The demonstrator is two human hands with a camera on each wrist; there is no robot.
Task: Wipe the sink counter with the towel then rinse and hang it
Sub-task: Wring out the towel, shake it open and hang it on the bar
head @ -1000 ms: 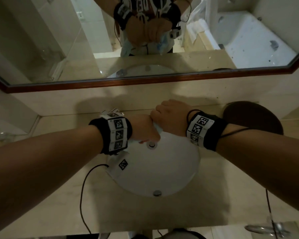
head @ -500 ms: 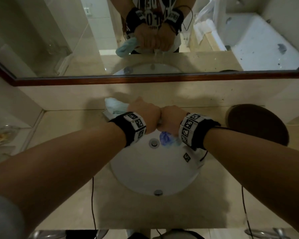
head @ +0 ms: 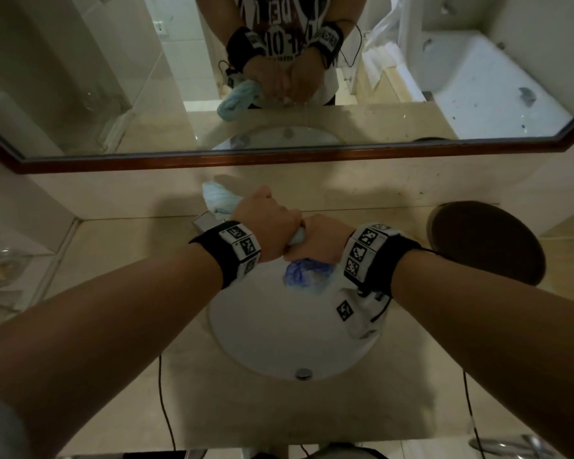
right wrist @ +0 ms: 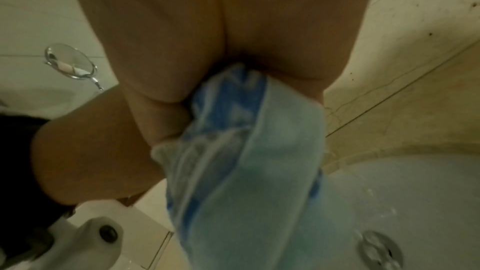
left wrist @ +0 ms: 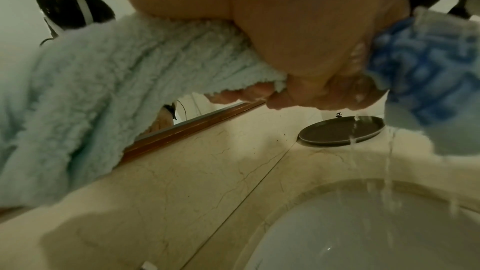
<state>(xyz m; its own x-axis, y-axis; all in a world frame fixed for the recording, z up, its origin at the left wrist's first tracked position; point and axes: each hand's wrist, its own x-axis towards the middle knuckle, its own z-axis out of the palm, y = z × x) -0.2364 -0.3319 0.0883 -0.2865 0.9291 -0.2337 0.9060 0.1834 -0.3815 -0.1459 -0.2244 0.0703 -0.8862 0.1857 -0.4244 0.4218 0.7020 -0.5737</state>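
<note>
A light blue towel [head: 220, 198] with a darker blue patterned end [head: 307, 273] is twisted between both fists above the white sink basin [head: 272, 332]. My left hand [head: 268, 226] grips the fluffy pale end [left wrist: 109, 81]. My right hand [head: 322, 238] grips the patterned end [right wrist: 249, 151], knuckles against the left hand. Water streams [left wrist: 388, 163] from the wrung towel into the basin. The beige marble counter [head: 113, 260] surrounds the sink. The drain [right wrist: 380, 247] shows in the right wrist view.
A dark round plate [head: 484, 241] sits on the counter at the right. A wood-framed mirror [head: 279, 159] runs along the wall behind. A glass dish [head: 0, 266] lies far left. Thin black cables [head: 164, 402] hang over the counter's front. A round mirror [right wrist: 70, 61] stands on the left.
Both fists have turned against each other and twisted the towel tighter. The pale end now sticks out to the upper left and the patterned end hangs below the right hand.
</note>
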